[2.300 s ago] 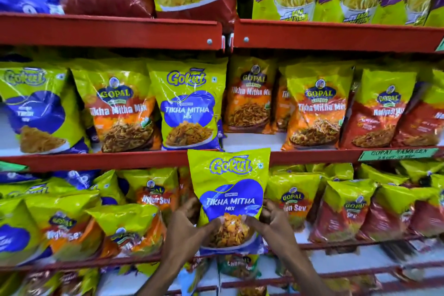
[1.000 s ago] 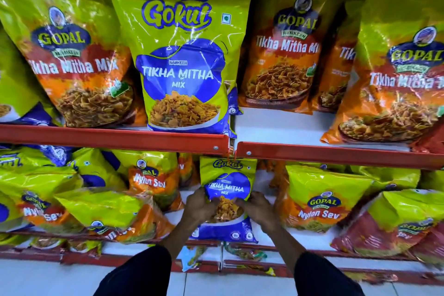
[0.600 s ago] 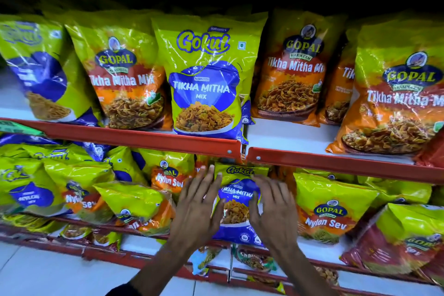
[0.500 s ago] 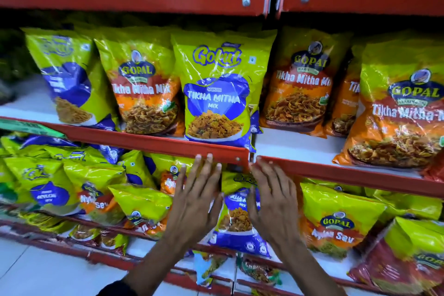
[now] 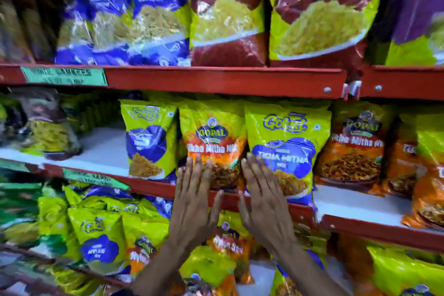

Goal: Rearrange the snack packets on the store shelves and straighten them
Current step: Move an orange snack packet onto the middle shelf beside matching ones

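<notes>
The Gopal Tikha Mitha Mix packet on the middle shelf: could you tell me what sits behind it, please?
Behind the Gopal Tikha Mitha Mix packet only dark shelf space shows above it. Any packets stacked behind are covered by it; the left hand masks its lower left part.

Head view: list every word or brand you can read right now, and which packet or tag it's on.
"NYLON": maroon packet, top shelf.
"GOPAL", "Tikha Mitha Mix": orange packet under the left hand.
"Gokul", "TIKHA MITHA": blue-and-green packet at the right hand.
"GOPAL", "Tikha Mitha": next orange packet.
"Nylon Sev": lower packet.
Green shelf tag: too blurred.

Glossy plastic packets (image 5: 286, 151), painted metal shelf (image 5: 216, 81)
</notes>
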The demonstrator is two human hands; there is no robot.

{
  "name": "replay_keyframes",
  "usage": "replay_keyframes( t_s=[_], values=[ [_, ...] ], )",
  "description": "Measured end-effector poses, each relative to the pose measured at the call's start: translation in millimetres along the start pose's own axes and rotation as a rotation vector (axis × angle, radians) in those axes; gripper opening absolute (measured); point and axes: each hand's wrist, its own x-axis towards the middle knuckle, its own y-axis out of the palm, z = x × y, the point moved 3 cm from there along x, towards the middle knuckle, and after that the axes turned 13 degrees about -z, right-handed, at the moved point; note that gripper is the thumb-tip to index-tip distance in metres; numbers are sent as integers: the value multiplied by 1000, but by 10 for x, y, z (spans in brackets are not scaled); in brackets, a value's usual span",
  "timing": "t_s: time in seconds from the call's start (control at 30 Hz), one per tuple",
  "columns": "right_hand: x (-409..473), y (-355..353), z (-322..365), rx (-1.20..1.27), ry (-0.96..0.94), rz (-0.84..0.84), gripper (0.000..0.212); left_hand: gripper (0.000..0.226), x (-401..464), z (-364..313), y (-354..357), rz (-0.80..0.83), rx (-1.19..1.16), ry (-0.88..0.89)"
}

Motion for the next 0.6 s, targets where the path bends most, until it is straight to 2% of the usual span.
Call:
replay_keyframes(
  t_s=[0.07, 0.17, 0.27, 0.4, 0.5, 0.6],
  values=[
    [80, 192, 182, 45, 71, 14, 65, 66, 78, 226, 43, -25, -69, -61],
    [194, 385, 340, 139, 283, 8, 64, 71, 194, 453, 134, -36, -202, -196],
    [325, 540, 406, 222, 492, -11, 70, 80, 310, 597, 212, 40, -345, -390],
    [438, 599, 461, 231, 649, -92, 73, 84, 458, 713, 315, 118, -488, -579],
    [440, 656, 425, 244, 719, -108, 64, 70, 527, 802, 419, 167, -574, -694],
    [445, 735, 351, 328, 814, -88, 48, 80, 555, 895, 494, 238, -693, -753]
  ],
)
